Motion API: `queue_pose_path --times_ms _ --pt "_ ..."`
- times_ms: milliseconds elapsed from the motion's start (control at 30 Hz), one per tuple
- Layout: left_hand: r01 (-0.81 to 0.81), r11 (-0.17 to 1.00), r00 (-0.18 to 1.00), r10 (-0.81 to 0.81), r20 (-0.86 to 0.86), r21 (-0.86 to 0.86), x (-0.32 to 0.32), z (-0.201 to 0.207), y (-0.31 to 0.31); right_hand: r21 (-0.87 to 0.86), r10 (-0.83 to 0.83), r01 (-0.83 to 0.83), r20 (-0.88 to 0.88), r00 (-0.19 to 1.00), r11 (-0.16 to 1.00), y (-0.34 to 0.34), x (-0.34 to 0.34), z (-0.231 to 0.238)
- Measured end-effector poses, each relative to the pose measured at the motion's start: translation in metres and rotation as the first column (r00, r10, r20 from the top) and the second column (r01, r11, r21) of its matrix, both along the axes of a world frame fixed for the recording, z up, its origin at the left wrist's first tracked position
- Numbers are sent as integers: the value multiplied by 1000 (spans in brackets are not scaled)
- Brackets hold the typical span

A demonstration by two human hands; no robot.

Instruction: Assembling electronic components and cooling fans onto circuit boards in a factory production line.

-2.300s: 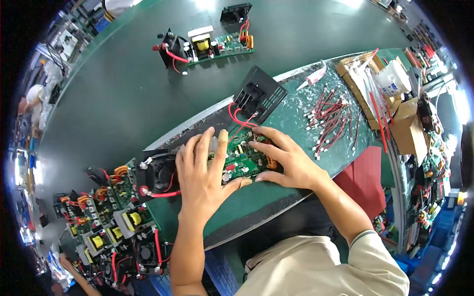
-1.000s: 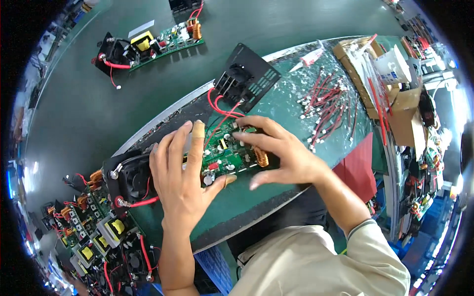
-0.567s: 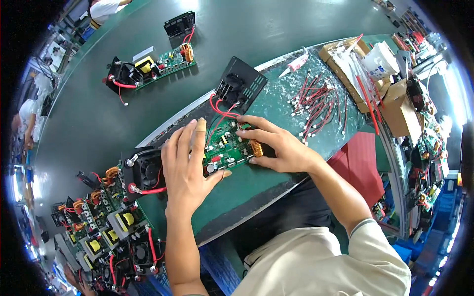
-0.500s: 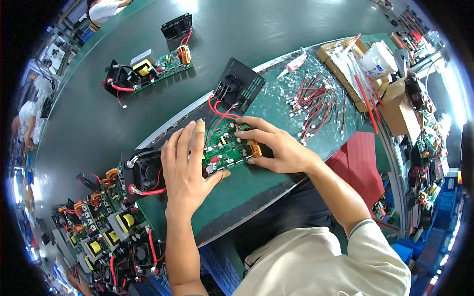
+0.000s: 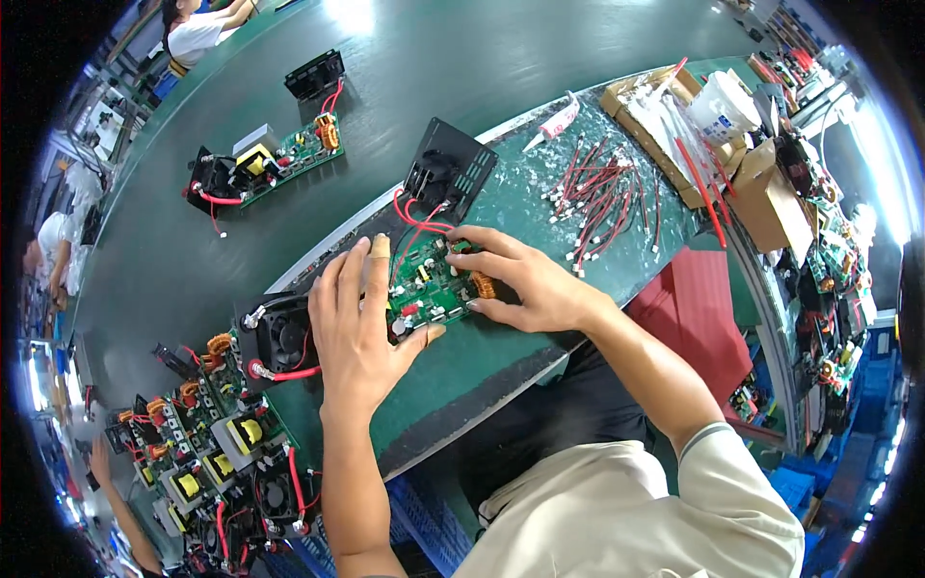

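A green circuit board (image 5: 424, 279) lies on the near work surface, between my hands. My left hand (image 5: 358, 323) spans its left part, fingers over the far side and thumb at the near edge; one fingertip has a tan cover. My right hand (image 5: 525, 284) grips the right end beside a copper-wound coil (image 5: 483, 285), thumb near and fingers far. Red wires run from the board to a black vented end panel (image 5: 451, 171) standing beyond it. Left of my left hand sits a black fan (image 5: 286, 339) with a thick red lead. My left hand hides the board's left part.
Another board assembly (image 5: 265, 164) rests on the far green surface. Several boards (image 5: 207, 433) crowd the lower left. Right are red-black wires (image 5: 607, 197), a white tube (image 5: 554, 125), a cardboard box (image 5: 665, 144), a white bucket (image 5: 723, 106) and red sheets (image 5: 694, 308). Co-workers' arms show at left.
The view has shifted slightly. The far board assembly sits further left and a little nearer. A co-worker's arm reaches further up at the lower left. Both my hands keep their hold.
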State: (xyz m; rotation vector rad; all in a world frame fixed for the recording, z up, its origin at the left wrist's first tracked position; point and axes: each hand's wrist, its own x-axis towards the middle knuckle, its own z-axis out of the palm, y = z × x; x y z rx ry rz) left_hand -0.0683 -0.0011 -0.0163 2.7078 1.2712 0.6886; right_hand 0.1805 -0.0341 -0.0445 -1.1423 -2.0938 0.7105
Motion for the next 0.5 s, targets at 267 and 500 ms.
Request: queue_pose_path --times_ms 267,500 --pt "-25 1000 999 25 24 0 9 -2 -5 57 -173 172 9 985 983 -9 -12 -2" --pt "-47 999 997 47 54 -7 8 2 -3 47 -155 157 -47 987 986 -3 -19 -2"
